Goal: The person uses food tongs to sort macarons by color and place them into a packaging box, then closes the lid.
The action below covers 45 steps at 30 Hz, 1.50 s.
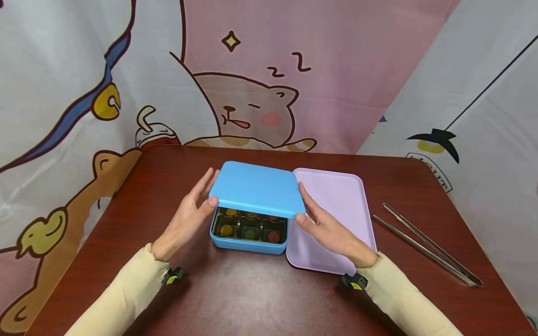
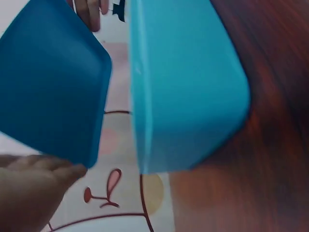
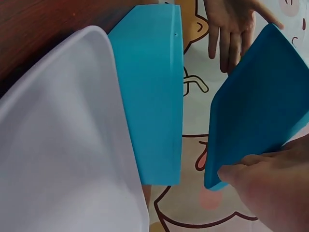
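Note:
A blue lid (image 1: 258, 189) is tilted above a blue lunch box (image 1: 248, 246). It stands apart from the box in both wrist views. My left hand (image 1: 185, 221) holds the lid by its left side, thumb at the near corner and fingers farther back. On the opposite side, my right hand (image 1: 332, 233) grips the lid with its thumb at the near right corner. Below the lid's front edge, a divided tray (image 1: 255, 223) shows in the box, with small yellow, green and red pieces in its compartments. The lid hides the back of the box.
A light purple tray (image 1: 332, 196) lies right beside the box, under my right forearm. Metal tongs (image 1: 433, 247) rest farther right with their arms spread. The brown table (image 1: 176, 163) meets a cartoon-printed curtain (image 1: 336, 84) at the back and sides.

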Each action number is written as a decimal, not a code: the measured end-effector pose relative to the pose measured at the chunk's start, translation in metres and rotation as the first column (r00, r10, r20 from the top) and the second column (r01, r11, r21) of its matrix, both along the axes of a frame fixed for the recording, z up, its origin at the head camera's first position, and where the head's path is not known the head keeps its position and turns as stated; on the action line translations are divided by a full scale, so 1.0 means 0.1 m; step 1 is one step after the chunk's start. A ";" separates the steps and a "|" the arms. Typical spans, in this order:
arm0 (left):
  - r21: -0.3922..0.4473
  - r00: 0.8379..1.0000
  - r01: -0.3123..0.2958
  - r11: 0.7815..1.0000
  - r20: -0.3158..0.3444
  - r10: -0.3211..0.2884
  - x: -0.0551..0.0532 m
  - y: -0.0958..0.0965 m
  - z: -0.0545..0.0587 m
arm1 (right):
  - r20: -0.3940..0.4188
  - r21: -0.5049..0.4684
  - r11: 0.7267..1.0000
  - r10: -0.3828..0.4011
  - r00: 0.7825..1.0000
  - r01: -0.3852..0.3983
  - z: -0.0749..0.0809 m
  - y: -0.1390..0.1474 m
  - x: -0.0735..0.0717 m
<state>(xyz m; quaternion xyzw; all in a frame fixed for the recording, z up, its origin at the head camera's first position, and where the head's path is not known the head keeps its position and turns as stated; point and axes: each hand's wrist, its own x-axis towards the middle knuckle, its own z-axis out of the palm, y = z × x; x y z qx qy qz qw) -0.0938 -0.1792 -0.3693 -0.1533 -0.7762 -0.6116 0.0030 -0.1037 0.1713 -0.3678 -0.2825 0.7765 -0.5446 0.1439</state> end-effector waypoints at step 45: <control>-0.210 0.925 0.349 0.913 0.236 -0.299 -0.16 -0.39 -0.41 | -0.063 0.373 0.927 0.071 0.995 -0.042 -0.27 -0.12 0.02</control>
